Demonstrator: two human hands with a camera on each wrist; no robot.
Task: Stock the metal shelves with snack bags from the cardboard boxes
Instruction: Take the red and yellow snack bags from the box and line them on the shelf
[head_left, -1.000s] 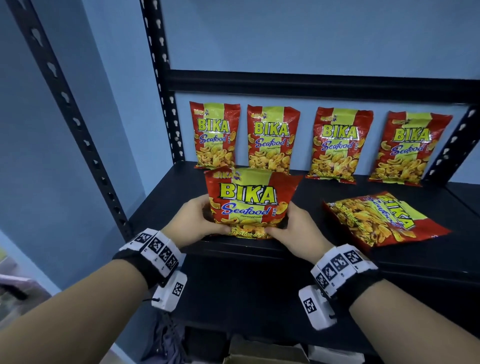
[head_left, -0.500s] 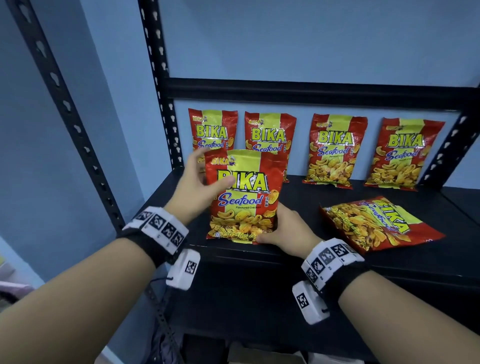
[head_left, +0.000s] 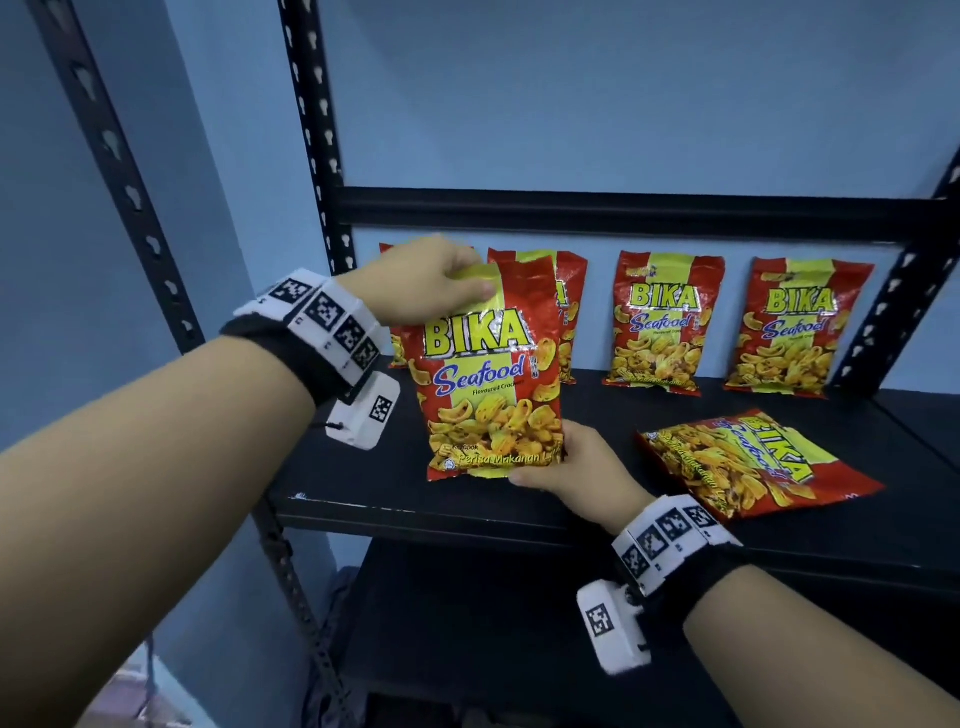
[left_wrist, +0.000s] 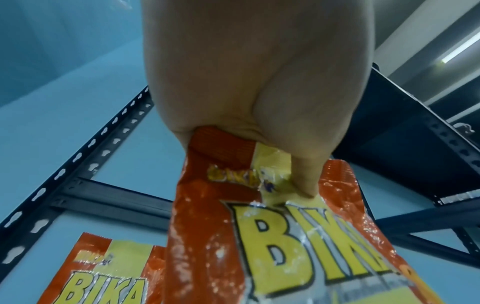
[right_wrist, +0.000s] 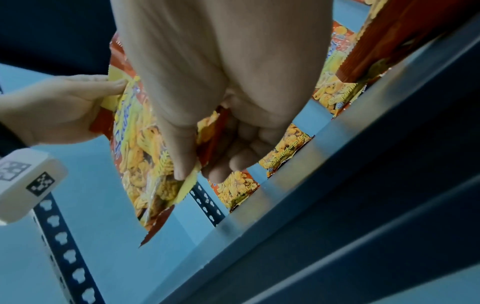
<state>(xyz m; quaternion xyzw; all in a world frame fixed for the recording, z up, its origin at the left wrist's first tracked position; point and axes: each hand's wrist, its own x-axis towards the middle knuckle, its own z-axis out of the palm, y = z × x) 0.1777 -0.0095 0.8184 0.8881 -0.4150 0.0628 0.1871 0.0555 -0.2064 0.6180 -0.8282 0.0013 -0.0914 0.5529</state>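
I hold a red and yellow BIKA Seafood snack bag (head_left: 491, 384) upright over the front left of the black metal shelf (head_left: 363, 483). My left hand (head_left: 441, 283) pinches its top edge (left_wrist: 270, 164). My right hand (head_left: 571, 462) pinches its bottom right corner (right_wrist: 194, 164). Several matching bags stand against the back wall: one behind my left hand, one (head_left: 569, 301) mostly hidden by the held bag, and two in plain view (head_left: 660, 322) (head_left: 795, 327). Another bag (head_left: 753, 462) lies flat on the shelf at the right.
Perforated black uprights (head_left: 311, 130) (head_left: 119, 171) frame the shelf's left side, and a black crossbeam (head_left: 623, 213) runs above the bags. A lower shelf (head_left: 493, 623) sits below. The wall behind is blue.
The bag has gone from low at the shelf's front edge to upright and higher. My left hand moved from its lower left side to its top edge; my right hand stayed at the bottom right corner.
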